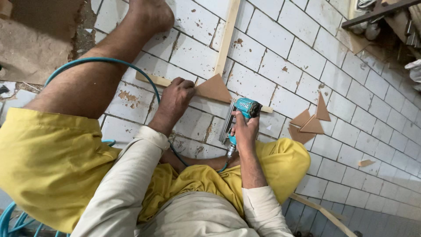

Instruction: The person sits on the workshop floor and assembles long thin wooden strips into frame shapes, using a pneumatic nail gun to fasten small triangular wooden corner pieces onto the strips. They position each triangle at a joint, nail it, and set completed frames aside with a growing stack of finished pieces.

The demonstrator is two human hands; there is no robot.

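Right fingers: wrapped tight around the grip of the teal air nailer (242, 115); the right hand (245, 130) holds it nose-down, though whether a finger rests on the trigger is hard to tell from this angle.
Left fingers: curled and pressed down on the wooden strip (154, 80); the left hand (175, 97) grips nothing, it pins.
Triangle: a brown triangular wooden gusset (215, 89) lies flat in the corner where the pinned strip meets a second upright strip (228, 37), between the two hands.
Key relation: the gusset sits just up and left of the nailer's nose, and just right of the left fingertips; the pinned strip's long axis runs left to right, slightly downhill. The left hand is the nearer one, nearly touching the gusset.
Hose: a blue air hose (98, 62) loops from the nailer's base around behind the left forearm.
Spare pieces: more triangles (312, 120) lie well apart to the right on the white tiled floor (351, 87).
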